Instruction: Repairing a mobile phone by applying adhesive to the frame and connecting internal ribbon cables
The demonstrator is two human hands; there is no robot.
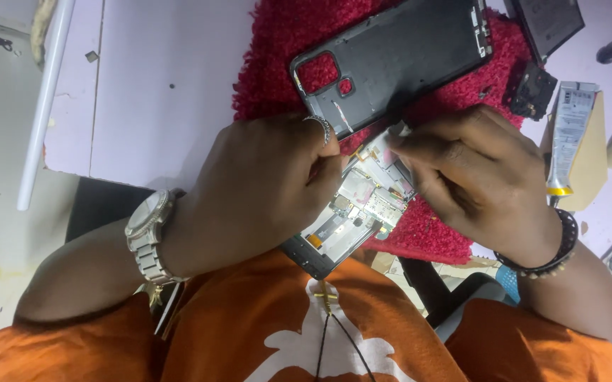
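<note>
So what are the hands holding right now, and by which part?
The left hand grips the opened phone along its side edge. The right hand pinches something small at the phone's upper end; what it is cannot be told.

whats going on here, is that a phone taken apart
Yes. A person holds an opened phone, its circuit boards bare, over a red fuzzy mat. The left hand grips the phone's side, and the right hand pinches something small at its upper edge; what it is cannot be made out. The phone's dark back cover lies on the mat just beyond, and a tube lies to the right.
</note>
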